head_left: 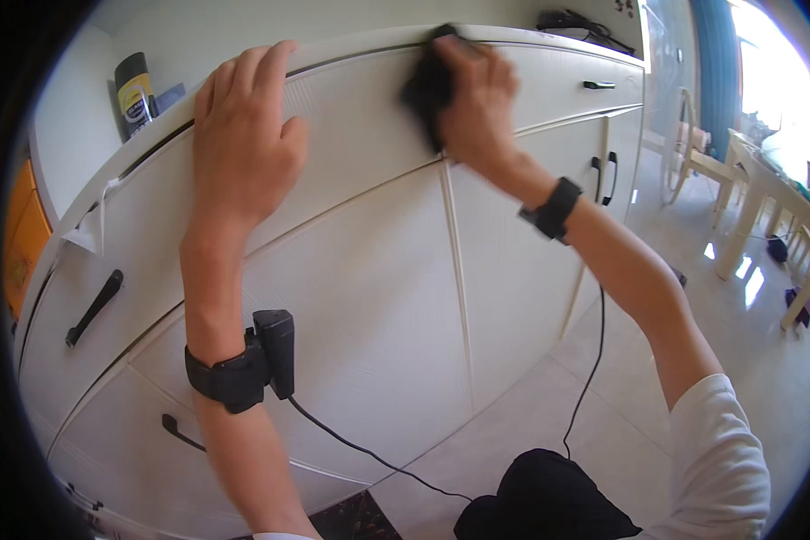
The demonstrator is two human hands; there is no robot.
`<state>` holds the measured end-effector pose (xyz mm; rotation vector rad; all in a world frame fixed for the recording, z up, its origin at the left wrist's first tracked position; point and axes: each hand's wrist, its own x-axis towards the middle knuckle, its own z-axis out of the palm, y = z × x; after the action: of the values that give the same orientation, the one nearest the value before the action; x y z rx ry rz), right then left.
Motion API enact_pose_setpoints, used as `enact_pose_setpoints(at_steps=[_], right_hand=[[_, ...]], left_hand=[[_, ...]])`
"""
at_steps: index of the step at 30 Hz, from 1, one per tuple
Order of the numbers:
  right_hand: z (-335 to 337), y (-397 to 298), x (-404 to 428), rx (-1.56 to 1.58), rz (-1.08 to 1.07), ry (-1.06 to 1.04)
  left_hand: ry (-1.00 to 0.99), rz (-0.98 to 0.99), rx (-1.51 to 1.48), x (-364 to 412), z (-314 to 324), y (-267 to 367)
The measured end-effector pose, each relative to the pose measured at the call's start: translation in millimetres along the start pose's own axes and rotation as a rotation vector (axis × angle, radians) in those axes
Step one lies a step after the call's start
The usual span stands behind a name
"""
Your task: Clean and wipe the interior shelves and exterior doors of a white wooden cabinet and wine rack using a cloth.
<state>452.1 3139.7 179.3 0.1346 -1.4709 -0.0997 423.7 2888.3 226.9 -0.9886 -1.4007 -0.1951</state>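
Observation:
A white wooden sideboard (351,270) with drawers, doors and black handles stands in front of me. My left hand (250,128) rests on its top front edge, fingers apart, holding nothing. My right hand (476,101) grips a dark cloth (428,94), blurred by motion, against the upper front of the sideboard near the top edge. The cloth's exact shape and material are not clear. Black straps with devices are on both wrists, each with a black cable nearby.
A black and yellow spray can (133,94) stands on the sideboard's left end. Black cables or a similar dark bundle (580,27) lie on its right end. A white strip (101,223) hangs from the left drawer edge. A table (776,175) and chairs stand at right.

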Motion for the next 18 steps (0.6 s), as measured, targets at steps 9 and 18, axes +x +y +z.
enact_pose_setpoints(at_steps=[9,18], right_hand=[[2.1,-63.6,-50.7,0.096,-0.049,-0.056],[-10.1,21.9,-38.3,-0.013,0.48,-0.002]], left_hand=[[-0.129,-0.049,0.034,-1.0,-4.2,1.8],[-0.365,-0.076,-0.056,7.2,-17.8,-4.6]])
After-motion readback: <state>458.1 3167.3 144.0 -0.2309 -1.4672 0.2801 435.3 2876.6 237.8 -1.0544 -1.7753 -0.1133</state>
